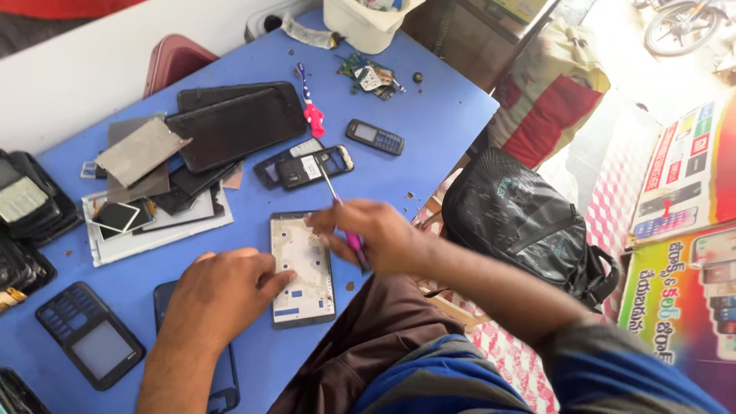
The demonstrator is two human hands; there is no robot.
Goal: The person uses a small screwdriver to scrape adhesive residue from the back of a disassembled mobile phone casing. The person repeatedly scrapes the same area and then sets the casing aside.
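Observation:
An opened phone frame point(300, 270) with a pale inner plate lies on the blue table point(429, 115) in front of me. My left hand point(218, 295) rests flat beside it, thumb touching its left edge. My right hand point(376, 234) hovers over its top right corner and grips a pink-handled screwdriver point(343, 219), whose metal shaft points up and away from the frame. The hand is blurred.
Dark phone screens and back covers point(234, 126) are piled at the back left, with a small keypad phone point(374, 136), a black phone frame point(310, 165) and a second pink screwdriver point(310, 107). A black backpack point(521, 218) sits right of the table. A white bin point(360, 23) stands at the far edge.

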